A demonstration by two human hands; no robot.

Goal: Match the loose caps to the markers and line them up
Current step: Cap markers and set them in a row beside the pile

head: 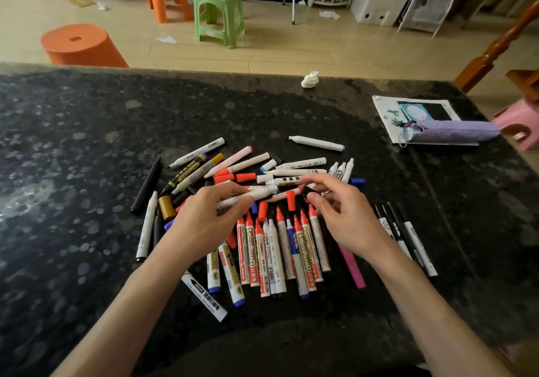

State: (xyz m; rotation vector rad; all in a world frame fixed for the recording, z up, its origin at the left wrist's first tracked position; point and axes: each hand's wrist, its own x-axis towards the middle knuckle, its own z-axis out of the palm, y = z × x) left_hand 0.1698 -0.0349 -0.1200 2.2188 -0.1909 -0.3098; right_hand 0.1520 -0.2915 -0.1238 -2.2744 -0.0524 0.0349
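Several markers lie in a loose pile (245,169) on the dark stone table (87,131). A row of uncapped markers (280,248) with red tips lies side by side near me. Loose red caps (245,177) sit among the pile. My left hand (204,219) grips a white marker (250,196) that points to the right. Just right of that marker's tip, my right hand (341,210) pinches a small black cap (307,191) between thumb and fingers. A few thin black pens (402,231) lie right of my right hand.
A crumpled white tissue (310,80) lies near the table's far edge. A white paper with a folded purple umbrella (449,131) on it sits at the right. Orange and green stools (218,9) stand on the floor beyond. A pink marker (353,266) lies under my right wrist.
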